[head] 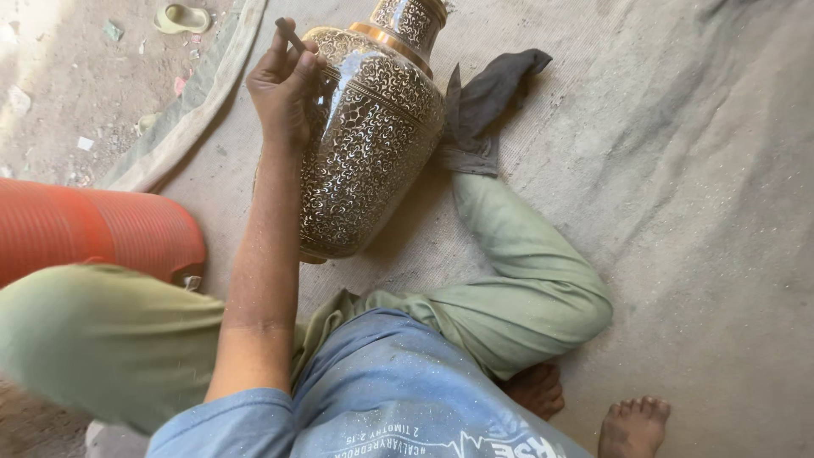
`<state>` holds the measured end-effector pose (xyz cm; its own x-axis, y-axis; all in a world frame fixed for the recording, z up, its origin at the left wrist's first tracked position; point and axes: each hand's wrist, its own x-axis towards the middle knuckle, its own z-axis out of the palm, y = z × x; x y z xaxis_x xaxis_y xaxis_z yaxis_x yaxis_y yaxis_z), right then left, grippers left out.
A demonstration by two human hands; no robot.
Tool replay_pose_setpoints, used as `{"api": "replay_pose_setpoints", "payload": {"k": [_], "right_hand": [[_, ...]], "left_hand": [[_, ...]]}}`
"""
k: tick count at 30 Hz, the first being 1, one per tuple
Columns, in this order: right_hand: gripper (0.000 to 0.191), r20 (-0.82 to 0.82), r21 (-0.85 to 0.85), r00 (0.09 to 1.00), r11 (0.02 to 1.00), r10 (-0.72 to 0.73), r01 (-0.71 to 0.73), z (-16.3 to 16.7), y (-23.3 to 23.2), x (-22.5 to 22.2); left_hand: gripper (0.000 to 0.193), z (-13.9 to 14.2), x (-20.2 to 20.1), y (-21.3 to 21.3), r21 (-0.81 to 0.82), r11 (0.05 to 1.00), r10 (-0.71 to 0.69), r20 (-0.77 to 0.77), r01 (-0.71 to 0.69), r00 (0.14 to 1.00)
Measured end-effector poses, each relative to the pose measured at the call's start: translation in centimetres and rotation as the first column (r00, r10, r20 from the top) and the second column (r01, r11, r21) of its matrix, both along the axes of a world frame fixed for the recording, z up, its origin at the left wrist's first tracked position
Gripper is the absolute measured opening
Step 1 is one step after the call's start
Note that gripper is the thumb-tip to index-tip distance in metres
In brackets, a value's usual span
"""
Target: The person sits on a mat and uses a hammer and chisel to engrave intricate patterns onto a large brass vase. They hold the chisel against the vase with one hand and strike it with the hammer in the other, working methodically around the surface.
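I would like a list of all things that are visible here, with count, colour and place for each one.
Vase: one, brass with dark engraved pattern, lying tilted on the mat at centre top.
Thin tool: one, dark, held against the vase.
Cloth: one, dark grey, on the mat right of the vase.
Ribbed cylinder: one, orange, at left.
Mat: one, grey-beige, under everything.
Slipper: one, pale green, top left on the dirt.
Left hand: fingers gripping the tool.
Legs: two, green trousers, bent.
Feet: two, bare, bottom right.
Right hand: not in view.
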<state>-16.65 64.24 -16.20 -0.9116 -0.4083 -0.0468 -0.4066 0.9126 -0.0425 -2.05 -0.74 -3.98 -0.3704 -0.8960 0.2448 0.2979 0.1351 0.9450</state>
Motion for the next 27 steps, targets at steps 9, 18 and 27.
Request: {"api": "replay_pose_setpoints", "payload": {"k": [9,18,27], "right_hand": [[0.048,0.000,0.021,1.000,0.999,-0.026,0.026,1.5,-1.3,-0.5],[0.049,-0.020,-0.012,0.997,0.997,-0.079,0.079,2.7,-6.9,0.6],[0.050,-0.079,0.012,0.996,0.999,-0.052,0.053,3.3,-12.4,12.3]], "left_hand": [[0.051,0.7,0.8,0.8,0.114,0.993,-0.021,0.110,0.008,0.994],[0.052,0.9,1.0,1.3,0.104,0.992,-0.082,0.153,0.066,0.985],[0.052,1.4,1.5,1.3,0.069,0.981,-0.187,0.132,0.179,0.973]]}}
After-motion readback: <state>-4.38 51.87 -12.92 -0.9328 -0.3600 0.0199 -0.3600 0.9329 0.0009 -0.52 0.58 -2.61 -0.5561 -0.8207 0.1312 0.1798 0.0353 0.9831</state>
